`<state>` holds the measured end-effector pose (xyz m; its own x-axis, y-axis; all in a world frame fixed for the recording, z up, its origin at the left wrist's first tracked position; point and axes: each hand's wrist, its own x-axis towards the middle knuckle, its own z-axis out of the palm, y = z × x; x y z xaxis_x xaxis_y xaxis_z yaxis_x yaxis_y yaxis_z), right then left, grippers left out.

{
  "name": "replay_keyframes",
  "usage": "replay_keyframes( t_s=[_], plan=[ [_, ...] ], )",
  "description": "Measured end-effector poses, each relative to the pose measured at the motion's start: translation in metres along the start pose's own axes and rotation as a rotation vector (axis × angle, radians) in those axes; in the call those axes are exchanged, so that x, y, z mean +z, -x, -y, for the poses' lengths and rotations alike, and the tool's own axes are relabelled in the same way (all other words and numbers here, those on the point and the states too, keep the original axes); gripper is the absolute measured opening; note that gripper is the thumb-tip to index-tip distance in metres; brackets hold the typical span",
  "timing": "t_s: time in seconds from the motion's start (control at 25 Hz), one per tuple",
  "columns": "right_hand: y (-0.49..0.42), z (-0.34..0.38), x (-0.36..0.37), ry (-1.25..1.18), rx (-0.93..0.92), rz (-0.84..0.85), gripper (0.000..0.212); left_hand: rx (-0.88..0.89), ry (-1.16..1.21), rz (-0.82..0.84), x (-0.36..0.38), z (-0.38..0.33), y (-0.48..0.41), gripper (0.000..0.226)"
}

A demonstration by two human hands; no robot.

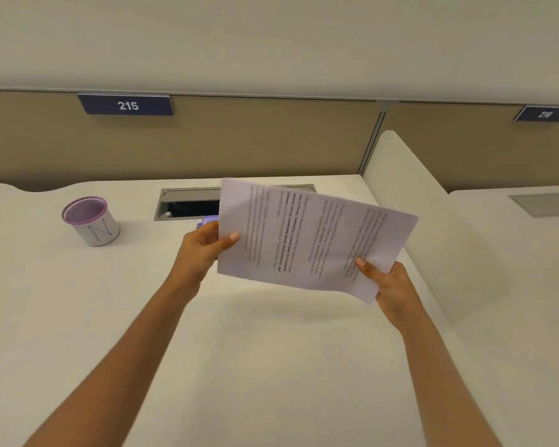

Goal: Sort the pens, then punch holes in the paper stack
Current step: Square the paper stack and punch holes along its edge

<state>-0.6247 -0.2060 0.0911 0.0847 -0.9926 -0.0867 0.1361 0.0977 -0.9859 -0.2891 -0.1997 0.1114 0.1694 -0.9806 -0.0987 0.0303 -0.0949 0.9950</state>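
A: What have the hands got right now?

B: Both pinch the paper stack [307,233], lifted clear of the worktop [271,366]. The left hand [204,250] grips the near-left edge, thumb on top; the right hand [389,290] holds the lower right corner the same way. The stack tilts, printed side up.

A: Where is the punch?

B: A small purple thing, likely the hole punch [208,221], peeks out just behind the left hand, mostly hidden by the sheets, near the cable slot [188,201].

A: So how to do this well?

B: I'd tap the sheets square first, since a slipped edge means ragged holes. Then feed one edge fully into the punch, level.

A: And the pens?

B: None show; the purple-rimmed cup [91,221] stands well to the left, its contents unclear.
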Motion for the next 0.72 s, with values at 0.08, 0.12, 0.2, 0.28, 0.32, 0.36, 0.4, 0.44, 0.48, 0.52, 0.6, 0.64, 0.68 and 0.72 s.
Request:
replay_keyframes(
  t_s=[0.08, 0.12, 0.2, 0.28, 0.32, 0.36, 0.4, 0.44, 0.48, 0.52, 0.6, 0.64, 0.68, 0.72],
  plan=[
    [-0.002, -0.007, -0.005, 0.044, 0.012, -0.005, 0.027, 0.031, -0.053, 0.063, 0.002, 0.005, 0.000, 0.027],
    [-0.002, -0.013, -0.008, 0.062, 0.026, -0.022, 0.026, 0.037, -0.056, 0.078, 0.002, 0.013, 0.002, 0.024],
    [-0.002, -0.032, -0.014, 0.092, 0.077, -0.053, 0.025, 0.023, -0.098, 0.094, 0.001, 0.036, 0.008, 0.021],
    [0.001, -0.052, -0.019, 0.133, 0.150, -0.049, 0.028, -0.007, -0.158, 0.118, 0.002, 0.059, 0.015, 0.025],
    [0.003, -0.061, -0.021, 0.158, 0.175, -0.039, 0.032, -0.024, -0.186, 0.128, 0.004, 0.067, 0.019, 0.024],
    [0.005, -0.068, -0.022, 0.176, 0.188, -0.030, 0.036, -0.044, -0.204, 0.128, 0.006, 0.073, 0.021, 0.022],
    [0.005, -0.072, -0.022, 0.186, 0.192, -0.030, 0.038, -0.056, -0.206, 0.119, 0.008, 0.076, 0.021, 0.020],
    [0.005, -0.072, -0.021, 0.196, 0.191, -0.040, 0.039, -0.057, -0.194, 0.111, 0.009, 0.075, 0.019, 0.018],
    [0.003, -0.067, -0.021, 0.203, 0.190, -0.055, 0.038, -0.052, -0.181, 0.104, 0.010, 0.072, 0.016, 0.018],
    [0.000, -0.059, -0.022, 0.205, 0.186, -0.070, 0.036, -0.059, -0.161, 0.098, 0.010, 0.067, 0.013, 0.018],
    [-0.005, -0.037, -0.026, 0.176, 0.149, -0.055, 0.037, -0.121, -0.073, 0.071, 0.008, 0.056, 0.008, 0.014],
    [-0.008, -0.027, -0.029, 0.139, 0.127, -0.038, 0.039, -0.160, -0.007, 0.049, 0.007, 0.052, 0.007, 0.014],
    [-0.008, -0.021, -0.031, 0.077, 0.116, -0.035, 0.041, -0.201, 0.073, 0.019, 0.008, 0.050, 0.007, 0.015],
    [-0.007, -0.019, -0.031, -0.015, 0.127, -0.046, 0.043, -0.244, 0.159, -0.011, 0.010, 0.049, 0.008, 0.015]
  ],
)
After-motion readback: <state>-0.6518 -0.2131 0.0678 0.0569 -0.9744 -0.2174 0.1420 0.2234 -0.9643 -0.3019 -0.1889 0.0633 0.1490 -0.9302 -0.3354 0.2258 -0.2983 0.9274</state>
